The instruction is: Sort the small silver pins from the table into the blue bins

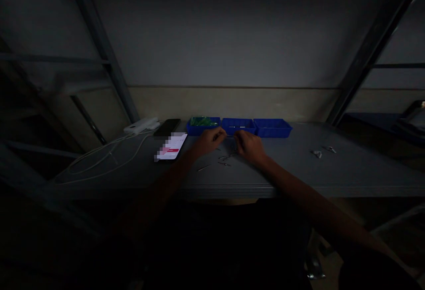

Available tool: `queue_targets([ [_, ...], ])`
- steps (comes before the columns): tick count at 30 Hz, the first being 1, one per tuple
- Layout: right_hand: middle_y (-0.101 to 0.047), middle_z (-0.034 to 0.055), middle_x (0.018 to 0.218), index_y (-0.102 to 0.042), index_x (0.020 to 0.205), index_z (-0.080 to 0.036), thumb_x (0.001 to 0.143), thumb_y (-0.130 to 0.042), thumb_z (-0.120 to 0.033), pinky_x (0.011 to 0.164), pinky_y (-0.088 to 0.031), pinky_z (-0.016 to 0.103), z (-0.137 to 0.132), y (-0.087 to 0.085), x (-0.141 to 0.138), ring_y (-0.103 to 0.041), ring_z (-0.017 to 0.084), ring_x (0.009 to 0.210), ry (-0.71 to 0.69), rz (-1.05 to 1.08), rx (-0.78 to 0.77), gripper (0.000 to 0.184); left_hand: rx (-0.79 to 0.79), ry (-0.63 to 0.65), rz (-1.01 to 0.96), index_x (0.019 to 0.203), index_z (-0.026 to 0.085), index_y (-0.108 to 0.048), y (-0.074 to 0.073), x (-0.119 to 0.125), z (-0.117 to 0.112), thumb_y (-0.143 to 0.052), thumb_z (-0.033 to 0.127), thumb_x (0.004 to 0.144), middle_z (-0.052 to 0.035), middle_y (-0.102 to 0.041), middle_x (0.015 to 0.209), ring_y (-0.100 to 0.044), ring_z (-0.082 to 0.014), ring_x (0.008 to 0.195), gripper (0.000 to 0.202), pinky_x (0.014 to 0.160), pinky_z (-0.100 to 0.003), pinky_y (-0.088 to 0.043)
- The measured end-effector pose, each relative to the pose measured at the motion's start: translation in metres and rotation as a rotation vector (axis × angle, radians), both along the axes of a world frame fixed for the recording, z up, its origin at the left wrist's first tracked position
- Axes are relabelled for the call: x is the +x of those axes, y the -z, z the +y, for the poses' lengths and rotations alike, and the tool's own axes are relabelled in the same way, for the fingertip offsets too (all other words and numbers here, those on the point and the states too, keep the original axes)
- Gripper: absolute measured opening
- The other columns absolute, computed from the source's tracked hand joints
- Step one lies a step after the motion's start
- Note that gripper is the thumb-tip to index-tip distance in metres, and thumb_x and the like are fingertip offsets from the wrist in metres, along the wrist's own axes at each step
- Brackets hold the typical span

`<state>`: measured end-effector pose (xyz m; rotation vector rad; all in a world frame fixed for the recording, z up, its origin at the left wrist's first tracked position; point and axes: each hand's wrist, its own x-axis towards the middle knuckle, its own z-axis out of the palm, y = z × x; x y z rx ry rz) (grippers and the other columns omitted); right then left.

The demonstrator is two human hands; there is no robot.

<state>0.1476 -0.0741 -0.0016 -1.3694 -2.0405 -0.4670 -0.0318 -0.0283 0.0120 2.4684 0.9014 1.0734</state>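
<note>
In the dim head view my left hand (pixel 211 141) is closed in a pinch, fingertips pointing right. My right hand (pixel 249 146) faces it with fingers curled together. A thin, dark, rod-like piece (pixel 230 136) spans the small gap between the fingertips, and both hands seem to grip it; its kind is too small to make out. Below the hands, several slim metal pieces lie on the grey table, among them one by itself (pixel 203 168) and one near the middle (pixel 224 164).
Behind the hands stand three blue bins: the left bin (pixel 189 129) with green packaging, the middle bin (pixel 239 132) with small pieces, and the right bin (pixel 274 133). A lit phone (pixel 174 147), a dark phone-like slab (pixel 168 127), white cables (pixel 99 172) and small scraps (pixel 317 153) flank them.
</note>
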Motion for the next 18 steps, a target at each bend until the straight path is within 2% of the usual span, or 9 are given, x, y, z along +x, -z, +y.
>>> queue_targets([
  [5, -0.067, 0.0084, 0.087, -0.057, 0.094, -0.016, 0.092, -0.032, -0.029, 0.063, -0.036, 0.024, -0.0013, -0.0017, -0.0018, -0.06, 0.016, 0.076, 0.058, -0.013, -0.037, 0.028, 0.01, 0.004, -0.003, 0.082, 0.014, -0.055, -0.0018, 0.0006, -0.003, -0.046, 0.031, 0.083, 0.0028, -0.053, 0.062, -0.048, -0.0084, 0.053, 0.019, 0.051, -0.02, -0.036],
  [11, -0.067, 0.0067, 0.087, -0.056, 0.1, -0.017, 0.091, -0.037, -0.033, 0.066, -0.038, 0.024, -0.002, -0.0013, -0.0009, -0.06, 0.016, 0.079, -0.044, 0.007, -0.009, 0.026, 0.036, -0.022, 0.015, 0.071, 0.014, -0.055, -0.0034, -0.0019, -0.0013, -0.04, 0.032, 0.085, 0.0023, -0.053, 0.059, -0.049, -0.0093, 0.056, 0.027, 0.055, -0.021, -0.036],
  [18, -0.065, 0.0064, 0.088, -0.056, 0.1, -0.018, 0.09, -0.037, -0.028, 0.065, -0.038, 0.024, 0.001, 0.0017, 0.002, -0.059, 0.015, 0.077, -0.097, 0.012, 0.049, 0.023, -0.018, 0.002, 0.04, 0.067, 0.015, -0.051, -0.0042, -0.002, -0.0019, -0.037, 0.032, 0.086, 0.0015, -0.054, 0.059, -0.051, -0.0094, 0.056, 0.029, 0.054, -0.021, -0.037],
])
